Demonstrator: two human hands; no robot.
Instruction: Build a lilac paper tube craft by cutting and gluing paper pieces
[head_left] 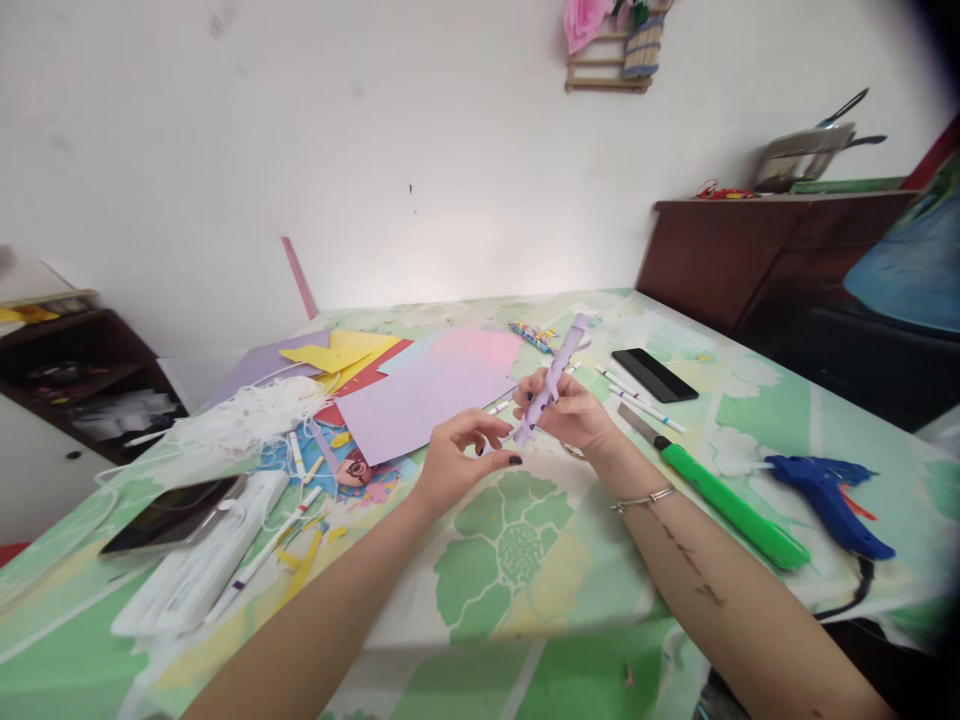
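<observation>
My right hand (566, 405) is closed around a thin tube of rolled purple paper (562, 365), which leans up and to the right over the table. Close to the tube's lower end is my left hand (469, 455), its fingers and thumb curled toward each other. A small pale bit shows between them, too blurred to name. Behind the hands lies a flat sheet of lilac paper (420, 400), partly over pink and light blue sheets. Beside my right forearm rest a green utility knife (735, 505) with its blade out and a blue glue gun (825, 500).
Left on the flowered tablecloth (517, 550) are a tangle of white string (255, 420), a phone (172, 515), a white power strip (202, 555), markers and paper scraps. A black phone (655, 374) and several markers lie at the right. A brown cabinet (750, 250) stands beyond.
</observation>
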